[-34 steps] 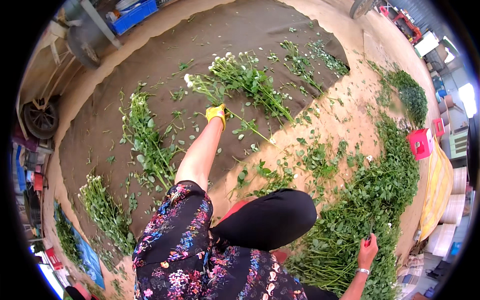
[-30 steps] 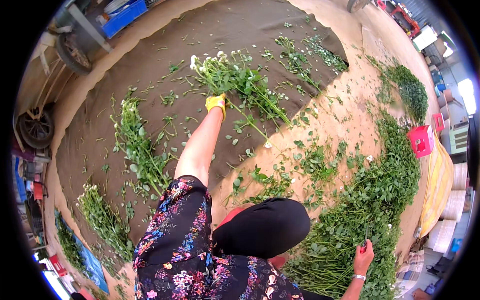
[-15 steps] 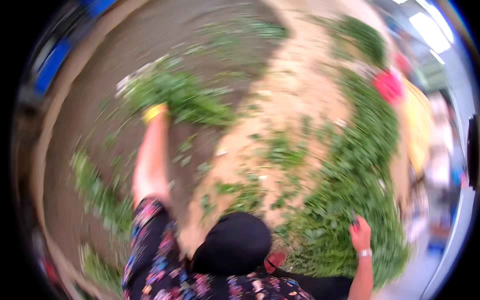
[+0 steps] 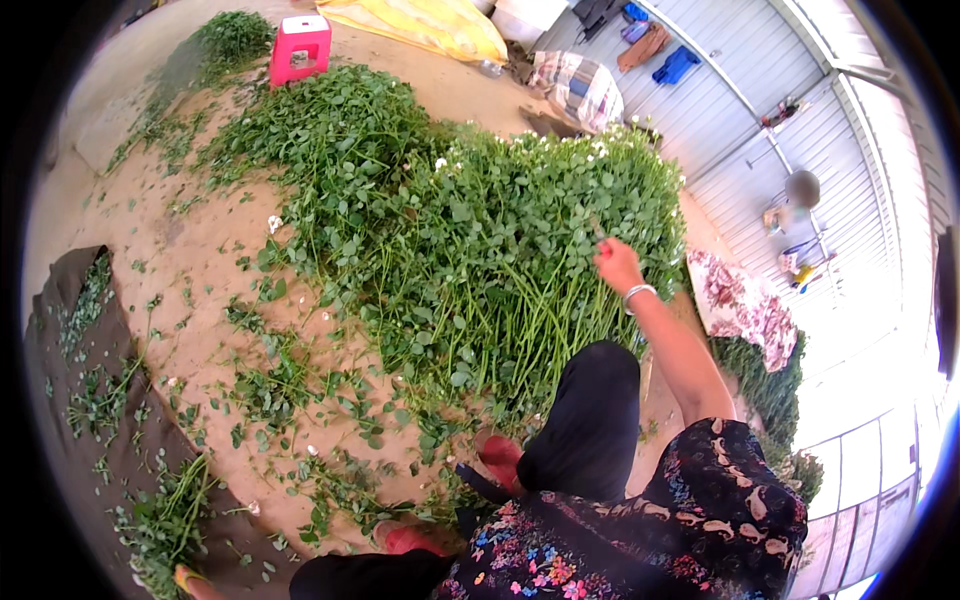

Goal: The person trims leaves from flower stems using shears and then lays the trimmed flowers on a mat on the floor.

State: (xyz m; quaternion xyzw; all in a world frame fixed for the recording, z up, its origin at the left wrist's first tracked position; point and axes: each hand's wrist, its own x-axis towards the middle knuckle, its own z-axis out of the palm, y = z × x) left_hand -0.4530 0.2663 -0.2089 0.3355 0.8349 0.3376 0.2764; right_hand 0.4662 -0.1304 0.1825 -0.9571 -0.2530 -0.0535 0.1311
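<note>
At the lower left edge my left hand [image 4: 188, 579], with something yellow around it, is at the stems of a leafy green bunch [image 4: 165, 520]. The fingers of that hand are mostly hidden. My right hand [image 4: 618, 265] is closed, a bangle on its wrist, over a big heap of leafy green stems [image 4: 500, 250] with small white flowers. A small slim tool [image 4: 599, 231] sticks out past its fingers; its kind is too small to tell. The bunch lies on a dark cloth [image 4: 60, 330].
Loose leaves and cut sprigs [image 4: 275, 390] litter the tan floor. A pink stool [image 4: 300, 50] stands beyond the heap, near a yellow sheet [image 4: 415, 25]. A checked cloth bundle [image 4: 580, 88] and a floral cloth [image 4: 740, 310] lie farther right. A person [image 4: 800, 215] is by the metal wall.
The view has swung to the right, so the heap now fills the middle. My left hand and the leafy bunch now show at the lower left. My right hand is out over the heap.
</note>
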